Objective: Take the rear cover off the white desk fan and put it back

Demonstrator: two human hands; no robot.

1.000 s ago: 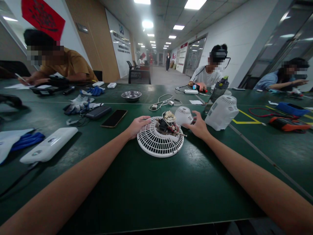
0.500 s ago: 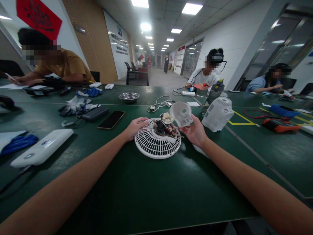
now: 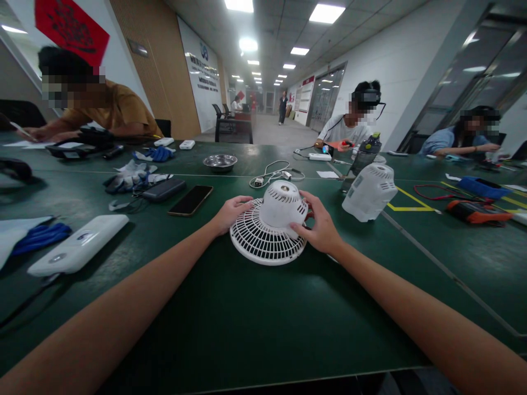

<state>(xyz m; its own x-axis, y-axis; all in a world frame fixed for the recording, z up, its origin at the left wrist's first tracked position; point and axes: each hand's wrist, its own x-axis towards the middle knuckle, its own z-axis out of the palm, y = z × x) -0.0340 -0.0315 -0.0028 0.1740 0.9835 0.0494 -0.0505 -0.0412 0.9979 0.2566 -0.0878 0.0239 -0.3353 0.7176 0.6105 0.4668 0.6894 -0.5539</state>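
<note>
A round white fan grille lies flat on the green table in front of me. Over its middle sits a white motor cover, slotted around the top, which hides the motor and wires. My right hand grips the cover from the right, thumb in front and fingers behind. At the grille's left rim, my left hand holds the edge, fingers on top; its thumb is hard to make out. To the right stands a white plastic housing, apart from my hand.
Left of the grille lie a smartphone, a dark power bank, gloves and a white device. Farther back are a metal bowl, a white cable and a bottle. An orange multimeter lies right. Several people sit around.
My right hand has turned the cover over and brought it left onto the grille's middle, covering the motor and wires. My left hand stays at the rim.
</note>
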